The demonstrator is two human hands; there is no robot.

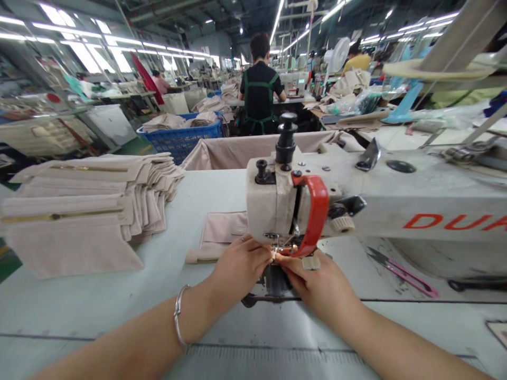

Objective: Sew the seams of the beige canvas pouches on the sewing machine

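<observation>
At the needle of a white sewing machine point(266, 206) my two hands meet. My left hand point(242, 266) pinches the near edge of a beige fabric piece point(222, 228), which lies flat on the table behind and left of it. From the other side my right hand point(317, 277) has its thumb and fingers closed on the same edge, just under the presser foot. Most of the fabric near the needle is hidden by my fingers and the machine head. A red finger guard point(316, 211) arches over my right hand.
Stacked beige zipped panels point(79, 211) lie on the left of the table. Pink-handled thread snips point(407, 273) rest at the right. Behind the table stand a fabric-lined bin point(233, 153) and a blue basket point(178, 140). A person point(260, 89) sits farther ahead, facing away.
</observation>
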